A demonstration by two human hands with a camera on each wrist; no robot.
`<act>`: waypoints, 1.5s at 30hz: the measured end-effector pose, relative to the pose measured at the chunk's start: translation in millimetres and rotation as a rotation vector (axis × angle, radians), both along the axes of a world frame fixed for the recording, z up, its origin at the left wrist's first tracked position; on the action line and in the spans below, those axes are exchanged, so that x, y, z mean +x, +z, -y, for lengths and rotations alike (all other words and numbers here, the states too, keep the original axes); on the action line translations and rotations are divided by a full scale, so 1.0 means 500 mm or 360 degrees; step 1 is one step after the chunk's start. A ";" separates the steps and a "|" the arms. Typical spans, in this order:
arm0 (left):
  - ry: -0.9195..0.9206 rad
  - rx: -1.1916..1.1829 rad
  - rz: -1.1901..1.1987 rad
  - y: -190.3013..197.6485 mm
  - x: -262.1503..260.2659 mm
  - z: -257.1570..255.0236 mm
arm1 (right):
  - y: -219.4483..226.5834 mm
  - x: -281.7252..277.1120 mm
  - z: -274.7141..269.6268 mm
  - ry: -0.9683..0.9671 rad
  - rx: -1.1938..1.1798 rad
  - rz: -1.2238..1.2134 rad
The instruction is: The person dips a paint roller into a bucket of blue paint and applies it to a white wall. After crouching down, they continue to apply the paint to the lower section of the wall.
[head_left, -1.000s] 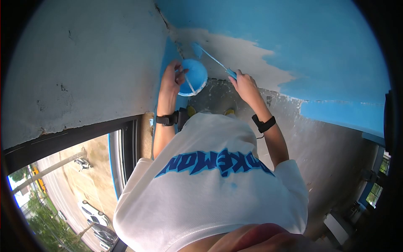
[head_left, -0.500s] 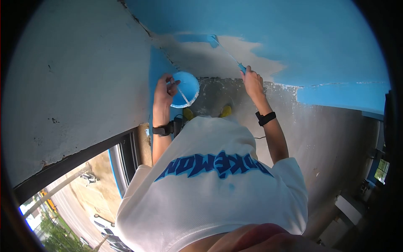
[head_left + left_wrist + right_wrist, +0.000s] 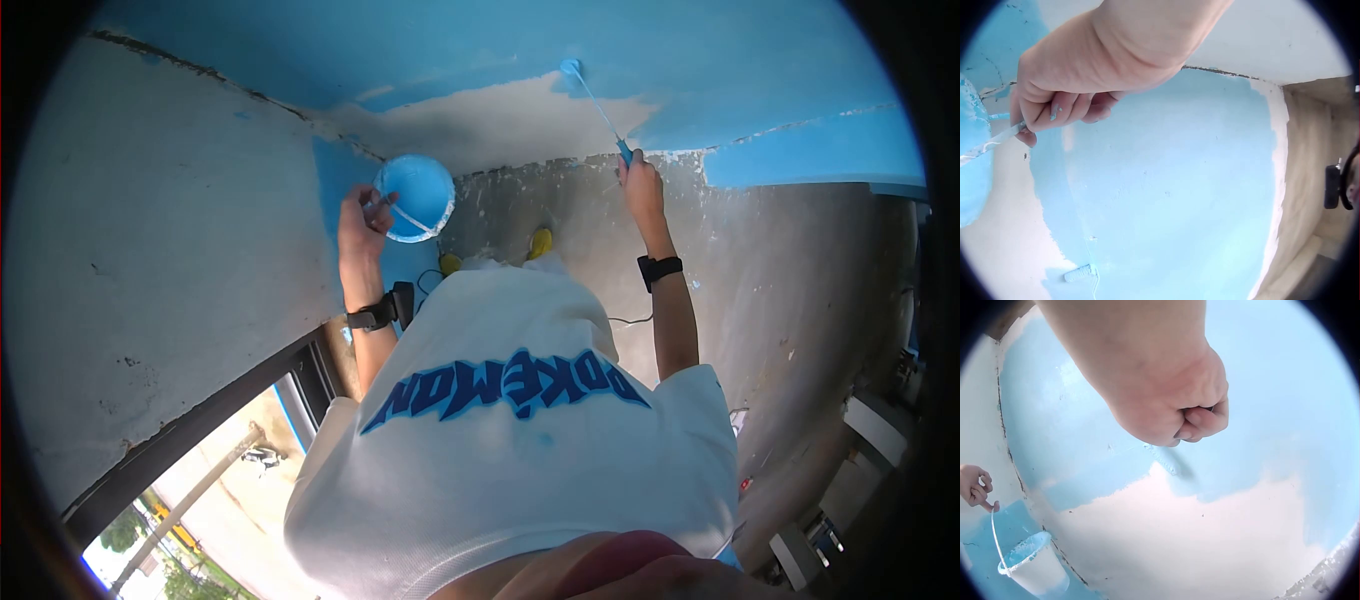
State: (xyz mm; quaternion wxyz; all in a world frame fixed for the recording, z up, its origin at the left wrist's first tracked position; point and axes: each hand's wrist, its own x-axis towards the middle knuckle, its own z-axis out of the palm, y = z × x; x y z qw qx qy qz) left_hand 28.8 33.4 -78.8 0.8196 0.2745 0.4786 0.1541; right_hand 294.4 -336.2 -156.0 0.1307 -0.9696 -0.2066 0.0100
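- The left hand curls its fingers round the thin wire handle of the paint bucket; the wire runs under the bent fingertips and the bucket hangs just beside the hand, close to the wall corner.
- The right hand is clenched round the roller handle; the thin shaft runs up from the fist, and the roller touches the wall at the border between blue paint and the bare patch.
- Bucket and roller are well apart, with the unpainted patch between them.
- Compared with half a second ago, the right arm is stretched further out, and the roller sits higher and further right on the wall; the bucket hand has barely shifted.
- In the right wrist view the fist hides the handle, and only a short stub of the shaft shows beyond it.
- In the left wrist view the bucket is cut off at the left edge, and the roller is small and faint.
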 end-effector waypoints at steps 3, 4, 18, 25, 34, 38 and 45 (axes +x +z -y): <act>0.0022 0.0025 0.0002 0.005 0.004 0.001 | -0.043 0.016 0.001 0.0048 0.0029 -0.0044; 0.0050 0.0050 0.0001 0.008 0.002 0.003 | -0.053 0.019 -0.004 0.0063 0.0032 -0.0039; 0.0185 0.0054 -0.0073 0.004 -0.011 0.012 | -0.132 0.010 -0.256 0.0634 0.0047 0.0008; 0.0203 0.0034 -0.0050 -0.021 -0.033 0.017 | -0.128 -0.029 -0.415 0.0852 0.0127 -0.0097; 0.0141 0.0025 0.0007 -0.028 -0.037 0.014 | -0.102 -0.074 -0.438 0.0748 0.0192 -0.0162; 0.0114 0.0024 -0.0004 -0.011 -0.030 0.017 | -0.087 -0.064 -0.341 0.0591 0.0221 -0.0098; 0.0108 -0.0017 -0.0042 0.021 -0.008 0.027 | -0.028 -0.052 -0.179 0.0194 0.0157 -0.0108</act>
